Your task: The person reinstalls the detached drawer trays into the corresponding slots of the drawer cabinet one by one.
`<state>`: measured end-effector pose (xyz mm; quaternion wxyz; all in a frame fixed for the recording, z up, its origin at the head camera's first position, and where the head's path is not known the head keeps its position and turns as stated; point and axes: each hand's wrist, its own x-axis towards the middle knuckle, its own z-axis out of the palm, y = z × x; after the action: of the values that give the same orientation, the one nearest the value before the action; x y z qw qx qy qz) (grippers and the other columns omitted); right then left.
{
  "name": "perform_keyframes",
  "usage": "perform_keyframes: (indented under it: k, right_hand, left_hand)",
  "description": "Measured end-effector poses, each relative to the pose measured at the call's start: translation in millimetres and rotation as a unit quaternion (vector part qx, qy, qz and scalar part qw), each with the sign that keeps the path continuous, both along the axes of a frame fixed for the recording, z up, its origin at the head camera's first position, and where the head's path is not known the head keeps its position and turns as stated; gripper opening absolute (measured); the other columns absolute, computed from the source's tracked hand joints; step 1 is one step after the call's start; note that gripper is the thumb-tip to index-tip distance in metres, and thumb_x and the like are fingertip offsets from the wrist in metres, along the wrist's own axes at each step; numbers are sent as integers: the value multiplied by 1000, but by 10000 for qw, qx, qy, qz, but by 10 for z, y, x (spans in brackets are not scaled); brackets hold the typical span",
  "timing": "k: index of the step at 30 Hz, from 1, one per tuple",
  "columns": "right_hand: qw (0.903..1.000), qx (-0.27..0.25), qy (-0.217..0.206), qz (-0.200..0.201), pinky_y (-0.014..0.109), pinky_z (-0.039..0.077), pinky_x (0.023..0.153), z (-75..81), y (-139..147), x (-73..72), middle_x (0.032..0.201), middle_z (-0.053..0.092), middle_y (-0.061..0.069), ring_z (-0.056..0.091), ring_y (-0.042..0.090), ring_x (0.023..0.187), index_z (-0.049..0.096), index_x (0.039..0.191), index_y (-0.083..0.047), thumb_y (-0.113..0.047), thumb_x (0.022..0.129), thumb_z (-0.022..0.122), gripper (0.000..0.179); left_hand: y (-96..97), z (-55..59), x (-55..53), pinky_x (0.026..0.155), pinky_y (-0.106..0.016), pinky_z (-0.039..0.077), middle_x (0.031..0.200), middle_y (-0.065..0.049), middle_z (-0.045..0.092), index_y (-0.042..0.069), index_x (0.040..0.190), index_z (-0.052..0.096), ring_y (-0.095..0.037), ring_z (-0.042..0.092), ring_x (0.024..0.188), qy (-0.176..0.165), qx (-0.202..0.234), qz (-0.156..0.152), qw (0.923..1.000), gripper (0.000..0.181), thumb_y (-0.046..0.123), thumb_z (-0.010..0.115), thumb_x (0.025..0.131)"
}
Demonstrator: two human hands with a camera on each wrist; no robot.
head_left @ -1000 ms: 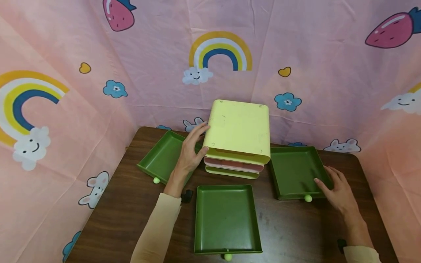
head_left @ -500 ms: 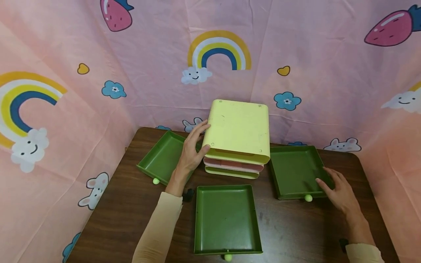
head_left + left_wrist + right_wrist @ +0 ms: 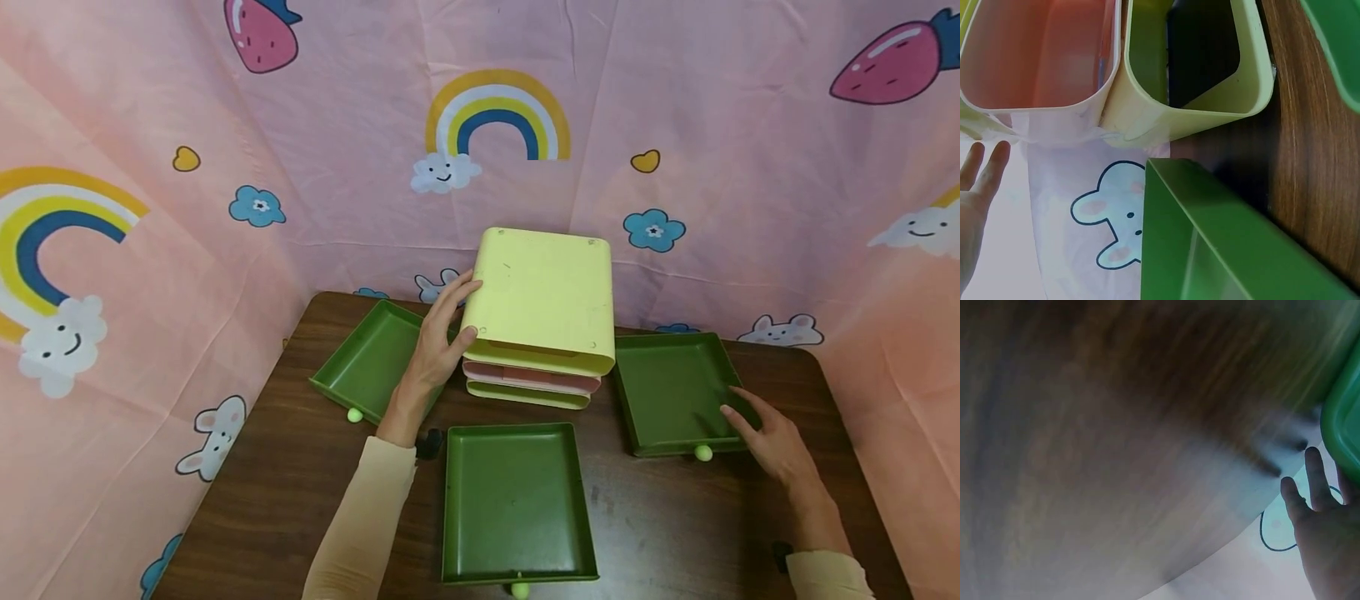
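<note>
A stack of open-fronted drawer shells stands at the back, a yellow shell [image 3: 546,287] on top, a pink one [image 3: 532,377] in the middle and a yellow-green one [image 3: 528,394] at the bottom. Against the top shell's left side rests my left hand [image 3: 435,346], its fingers extended. In the left wrist view, the pink shell [image 3: 1041,56] and lowest shell [image 3: 1204,112] show hollow insides. My right hand [image 3: 776,442], fingers spread and loose, is at the right edge of a green drawer [image 3: 678,387] with a light green ball knob [image 3: 702,452].
Another green drawer [image 3: 513,500] lies in front of the stack, its knob towards me. A third green drawer [image 3: 375,358] sits at an angle on the left, partly behind my left arm. Everything is on a dark wooden table [image 3: 255,500], with a pink printed cloth [image 3: 360,125] behind.
The head view has shifted slightly. My right hand's fingers have moved a little at the right drawer's edge; my left hand stays at the yellow shell, and the drawers have not moved.
</note>
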<state>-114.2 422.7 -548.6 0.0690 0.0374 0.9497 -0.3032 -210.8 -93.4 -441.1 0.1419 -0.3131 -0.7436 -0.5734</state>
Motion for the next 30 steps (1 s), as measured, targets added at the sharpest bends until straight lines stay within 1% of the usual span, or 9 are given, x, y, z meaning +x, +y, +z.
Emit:
perform_keyframes:
  k: [3,5,7,10,16,22,25,28,30]
  right_hand:
    - [10000,-61,20,-36,78,28,91,22,-1,2,150,29,39,33,64,127,28,157,-6,-51,104,42,71]
    - [9999,-82,44,-63,78,28,90,32,-4,5,150,29,39,33,65,127,28,157,-6,-50,104,43,70]
    - [9999,-76,62,-91,78,28,91,33,-2,7,149,29,39,32,65,127,28,157,-6,-50,104,43,70]
    - [9998,-66,89,-136,78,28,90,30,-1,13,149,30,40,33,65,127,28,157,-6,-50,104,43,71]
    - [9996,-55,50,-264,77,30,88,24,-9,20,148,31,40,36,64,124,28,157,-7,-52,103,44,72]
    - [9989,-51,30,-460,77,30,89,31,-25,33,147,32,41,34,65,125,30,156,-5,-54,101,47,75]
    - [9983,-84,53,-582,77,30,89,33,-29,52,147,32,41,34,65,126,30,156,-5,-54,100,49,76]
    - [9978,-114,110,-646,76,31,89,28,-26,83,147,32,40,34,65,125,31,156,-6,-53,100,51,76]
    - [9974,-210,68,-681,76,30,89,21,-21,111,149,30,39,33,65,126,29,157,-7,-53,100,51,76]
  left_hand:
    - [0,6,-15,106,-66,32,153,-33,27,-8,145,42,-46,28,143,3,-38,13,10000,85,62,46,97]
    - [6,16,-15,107,-66,31,154,-33,26,-8,146,41,-47,26,143,-5,-55,-11,10000,86,63,46,97]
    - [7,28,-9,107,-66,32,154,-33,26,-8,146,41,-47,26,143,-48,-79,-33,10000,87,63,46,97]
    - [14,47,1,105,-66,33,154,-35,24,-12,145,40,-48,26,142,-62,-57,-114,9999,90,63,46,97]
    - [11,53,10,103,-66,36,154,-35,25,-11,145,40,-48,28,142,-99,-79,-87,9999,89,63,45,97]
    - [-7,59,19,100,-65,39,155,-32,25,-10,145,40,-43,30,142,-215,-144,-21,9997,91,66,44,96]
    - [-18,64,19,99,-63,40,155,-30,26,-10,145,41,-41,32,142,-289,-172,4,9994,90,66,45,96]
    - [-29,65,21,98,-62,41,155,-30,26,-9,146,41,-41,33,142,-312,-202,4,9993,90,66,45,96]
    - [-32,63,24,98,-61,42,155,-31,26,-9,145,41,-42,33,141,-315,-227,10,9992,90,66,45,96]
